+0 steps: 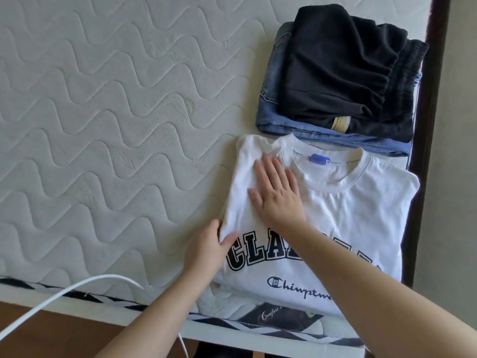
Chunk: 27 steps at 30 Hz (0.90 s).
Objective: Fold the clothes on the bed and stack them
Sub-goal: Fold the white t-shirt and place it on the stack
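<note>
A white T-shirt with dark block letters lies face up on the mattress, its left side folded inward. My right hand lies flat on the folded flap, fingers straight and spread. My left hand grips the shirt's left folded edge, thumb on top and fingers under the cloth. Behind the shirt sits a stack: a folded black garment on top of folded blue jeans.
The mattress's near edge runs below the shirt, with a dark label patch. A white cable arcs over the near-left edge. A dark bed frame borders the right side, wooden floor at lower left.
</note>
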{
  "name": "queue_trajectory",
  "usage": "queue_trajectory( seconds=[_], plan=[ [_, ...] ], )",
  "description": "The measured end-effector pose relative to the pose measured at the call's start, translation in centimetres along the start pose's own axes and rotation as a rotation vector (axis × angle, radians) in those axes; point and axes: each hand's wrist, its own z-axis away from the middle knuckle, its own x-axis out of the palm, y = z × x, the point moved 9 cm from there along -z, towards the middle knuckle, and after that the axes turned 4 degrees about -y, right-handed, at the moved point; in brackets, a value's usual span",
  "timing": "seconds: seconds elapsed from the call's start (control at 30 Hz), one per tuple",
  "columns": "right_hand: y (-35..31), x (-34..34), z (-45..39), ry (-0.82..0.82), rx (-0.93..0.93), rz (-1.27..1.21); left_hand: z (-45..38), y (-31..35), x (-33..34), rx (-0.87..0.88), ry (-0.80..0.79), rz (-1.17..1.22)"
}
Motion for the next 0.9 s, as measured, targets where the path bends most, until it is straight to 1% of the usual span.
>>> queue_trajectory(
  seconds=[0.07, 0.13, 0.2, 0.27, 0.33, 0.37, 0.4, 0.43, 0.47, 0.53, 0.57, 0.63, 0.7, 0.73, 0.9],
  plan=[
    [0.8, 1.2, -0.8, -0.050, 0.035, 0.041, 0.7, -0.8, 0.3, -0.016, 0.044, -0.018],
    [1.0, 1.3, -1.7, -0.065, 0.063, 0.057, 0.9, -1.1, 0.3, -0.035, 0.062, -0.019],
    [0.9, 0.9, -1.8, -0.082, 0.056, 0.011, 0.9, -1.4, 0.5, -0.040, 0.036, -0.118],
    [1.1, -0.6, -0.8, -0.041, 0.010, -0.015, 1.3, -1.2, 0.2, -0.003, 0.036, -0.265],
    [2.1, -2.5, 1.5, 0.047, -0.005, 0.003, 2.3, 0.4, -1.1, 0.188, 0.176, -0.377],
    [3.2, -3.3, 2.9, 0.088, 0.023, 0.011, 2.9, 1.4, -2.0, 0.270, 0.297, -0.409],
    [4.5, -3.9, 4.3, 0.123, 0.071, 0.015, 3.4, 2.5, -2.9, 0.338, 0.424, -0.412],
    [6.0, -4.4, 5.7, 0.150, 0.137, 0.018, 3.4, 3.7, -3.5, 0.397, 0.501, -0.396],
    [7.5, -4.6, 6.9, 0.167, 0.211, 0.019, 3.0, 5.2, -3.4, 0.467, 0.525, -0.401],
    [10.5, -4.4, 8.7, 0.168, 0.364, 0.018, 1.6, 9.3, -1.9, 0.613, 0.492, -0.461],
    [11.7, -4.0, 9.1, 0.148, 0.428, 0.016, 0.7, 11.4, -0.7, 0.656, 0.444, -0.494],
    [13.2, -2.3, 9.2, 0.075, 0.490, -0.004, -1.1, 14.4, 2.0, 0.666, 0.315, -0.550],
    [14.0, -0.6, 8.9, 0.010, 0.481, 0.003, -3.0, 14.9, 4.4, 0.617, 0.219, -0.656],
    [14.2, 0.0, 8.7, -0.001, 0.471, 0.016, -3.9, 14.4, 5.3, 0.597, 0.200, -0.718],
    [14.7, 0.5, 8.0, 0.009, 0.428, 0.026, -5.3, 13.6, 6.0, 0.578, 0.249, -0.769]
  ],
)
